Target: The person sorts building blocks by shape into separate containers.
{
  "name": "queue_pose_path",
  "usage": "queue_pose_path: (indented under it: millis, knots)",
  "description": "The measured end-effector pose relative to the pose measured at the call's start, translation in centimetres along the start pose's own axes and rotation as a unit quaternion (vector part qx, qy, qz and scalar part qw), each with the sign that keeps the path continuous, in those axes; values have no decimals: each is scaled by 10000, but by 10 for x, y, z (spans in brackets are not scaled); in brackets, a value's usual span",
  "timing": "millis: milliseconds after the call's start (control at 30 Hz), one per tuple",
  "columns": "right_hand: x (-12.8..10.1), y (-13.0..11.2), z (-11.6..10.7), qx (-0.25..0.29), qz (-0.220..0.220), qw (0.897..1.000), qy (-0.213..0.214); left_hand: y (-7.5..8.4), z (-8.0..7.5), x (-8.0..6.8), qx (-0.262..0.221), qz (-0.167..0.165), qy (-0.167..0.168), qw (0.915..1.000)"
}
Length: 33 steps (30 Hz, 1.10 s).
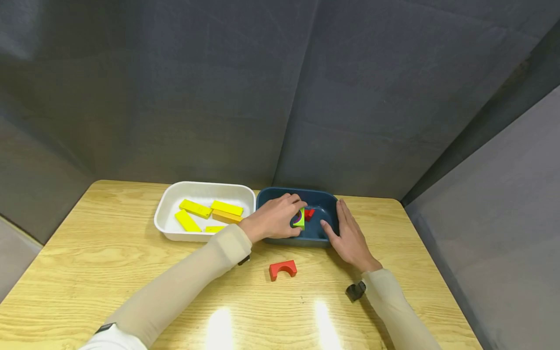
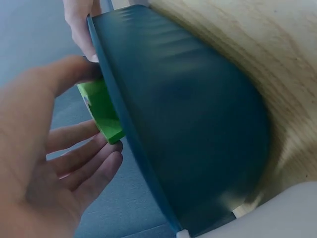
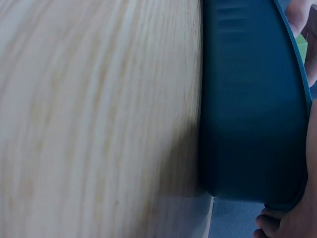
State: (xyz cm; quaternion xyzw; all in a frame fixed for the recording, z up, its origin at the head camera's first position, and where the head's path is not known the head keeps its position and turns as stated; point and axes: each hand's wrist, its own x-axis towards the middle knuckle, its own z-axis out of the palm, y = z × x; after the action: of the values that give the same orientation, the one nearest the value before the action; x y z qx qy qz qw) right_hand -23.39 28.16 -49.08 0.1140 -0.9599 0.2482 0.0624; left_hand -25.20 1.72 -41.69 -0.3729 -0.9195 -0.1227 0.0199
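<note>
A green block (image 1: pixel 299 219) with a purple arc is held between the thumb and fingers of my left hand (image 1: pixel 276 217), inside the dark blue bin (image 1: pixel 316 241). In the left wrist view the green block (image 2: pixel 102 110) is partly hidden by the bin wall. My right hand (image 1: pixel 350 243) rests on the bin's right end, fingers straight along the rim and thumb spread over the inside. A red piece (image 1: pixel 309 214) lies in the bin, partly behind the green block. On the table before the bin stands a red arch block (image 1: pixel 283 269).
Left of the blue bin, touching or nearly so, stands a white bin (image 1: pixel 162 218) with several yellow blocks (image 1: pixel 195 208) and an orange-yellow one (image 1: pixel 226 217). Both bins stand near the back of the wooden table (image 1: pixel 109 262), before a grey curtain (image 1: pixel 210 97).
</note>
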Motion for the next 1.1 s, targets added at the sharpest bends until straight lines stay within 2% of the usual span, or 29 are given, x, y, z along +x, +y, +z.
queue_pose_path:
  millis: [367, 600, 800, 1100]
  knots:
    - [0, 1, 2, -47, 41, 10000, -26, -3, 5, 0, 131, -43, -71, 9999]
    - [0, 1, 2, -48, 64, 10000, -21, -3, 7, -1, 443, -150, -125, 9988]
    - [0, 2, 3, -47, 44, 10000, 4, -3, 5, -4, 337, -169, 8, 9993]
    - [0, -1, 3, -16, 67, 10000, 31, 3, 2, -14, 236, -1, 152, 9996]
